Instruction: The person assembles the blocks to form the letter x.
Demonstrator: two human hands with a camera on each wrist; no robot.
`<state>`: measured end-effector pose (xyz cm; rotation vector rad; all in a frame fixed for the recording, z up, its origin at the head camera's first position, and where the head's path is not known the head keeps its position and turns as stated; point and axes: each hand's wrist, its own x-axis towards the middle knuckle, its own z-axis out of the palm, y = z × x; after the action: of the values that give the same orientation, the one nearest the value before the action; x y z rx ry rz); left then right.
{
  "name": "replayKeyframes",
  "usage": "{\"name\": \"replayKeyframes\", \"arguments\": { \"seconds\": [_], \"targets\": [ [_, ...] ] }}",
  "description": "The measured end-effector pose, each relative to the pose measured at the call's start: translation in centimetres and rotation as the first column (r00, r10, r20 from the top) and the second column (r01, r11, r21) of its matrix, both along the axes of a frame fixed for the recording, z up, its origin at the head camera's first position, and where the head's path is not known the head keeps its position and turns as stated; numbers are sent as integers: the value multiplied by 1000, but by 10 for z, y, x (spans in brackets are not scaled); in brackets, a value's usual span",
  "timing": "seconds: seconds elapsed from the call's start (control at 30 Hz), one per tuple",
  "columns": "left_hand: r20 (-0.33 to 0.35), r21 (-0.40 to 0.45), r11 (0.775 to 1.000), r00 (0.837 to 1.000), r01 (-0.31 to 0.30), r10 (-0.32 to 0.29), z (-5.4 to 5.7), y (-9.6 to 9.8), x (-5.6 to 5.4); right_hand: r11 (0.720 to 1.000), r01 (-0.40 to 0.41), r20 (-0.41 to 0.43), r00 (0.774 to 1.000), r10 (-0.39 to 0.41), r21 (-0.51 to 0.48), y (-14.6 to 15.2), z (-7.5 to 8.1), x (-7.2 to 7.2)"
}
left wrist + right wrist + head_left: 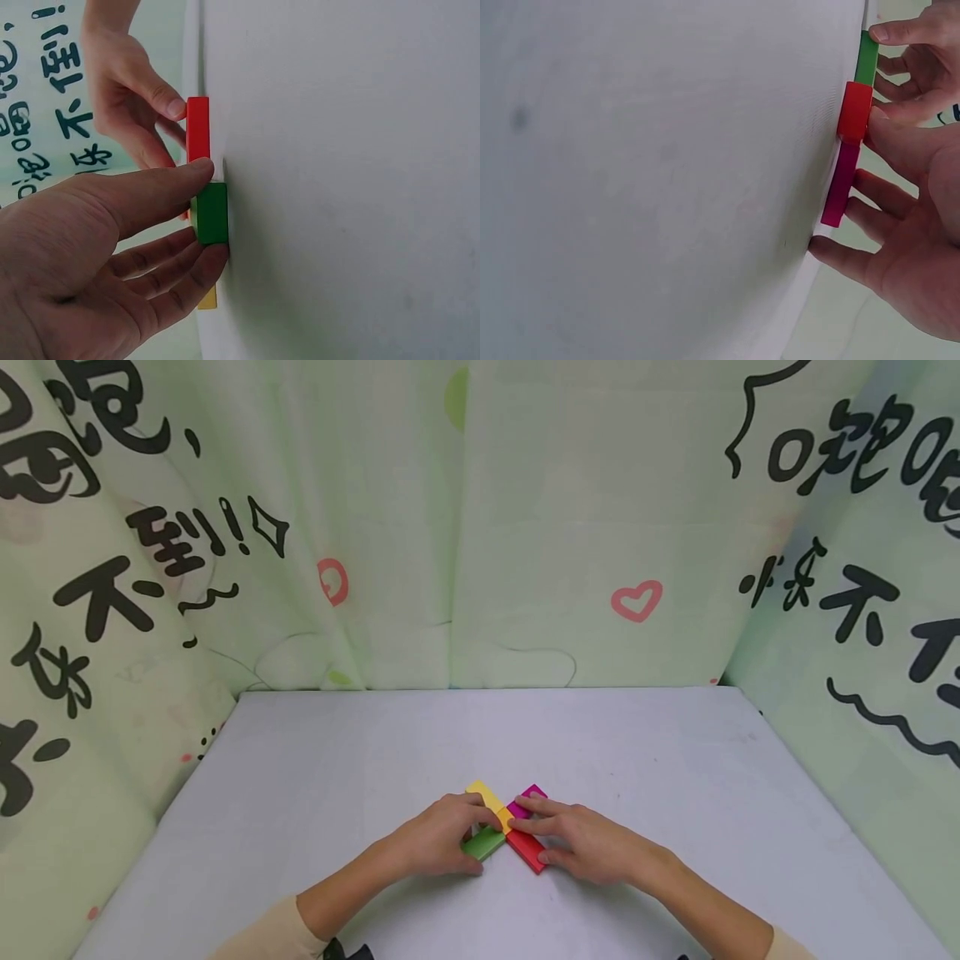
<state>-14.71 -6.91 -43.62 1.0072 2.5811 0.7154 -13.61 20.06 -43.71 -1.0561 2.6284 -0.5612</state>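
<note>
Four flat blocks lie on the white table in an X: yellow (483, 792), magenta (534, 791), green (484, 843) and red (527, 852). An orange-yellow piece (505, 820) shows at the middle, partly hidden by fingers. My left hand (444, 835) pinches the green block (212, 213) between thumb and fingers, its index fingertip by the centre. My right hand (588, 843) lies over the other side with fingers spread and fairly straight. Its thumb touches the red block (854, 112), while two fingers reach the magenta block (841, 184). The little finger rests near the table.
The white tabletop (360, 752) spreads around the blocks. Pale green curtains (540, 527) with black lettering and a red heart outline (637, 601) hang behind and at both sides. A small black object (347, 952) shows at the bottom edge near the left sleeve (273, 935).
</note>
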Motion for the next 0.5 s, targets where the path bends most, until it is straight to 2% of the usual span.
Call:
{"name": "replayKeyframes", "arguments": {
  "seconds": [0.5],
  "targets": [
    [-1, -5, 1000, 1000, -16, 16, -2, -1, 2, 1000, -9, -12, 1000, 9, 10, -1, 0, -1]
  ]
}}
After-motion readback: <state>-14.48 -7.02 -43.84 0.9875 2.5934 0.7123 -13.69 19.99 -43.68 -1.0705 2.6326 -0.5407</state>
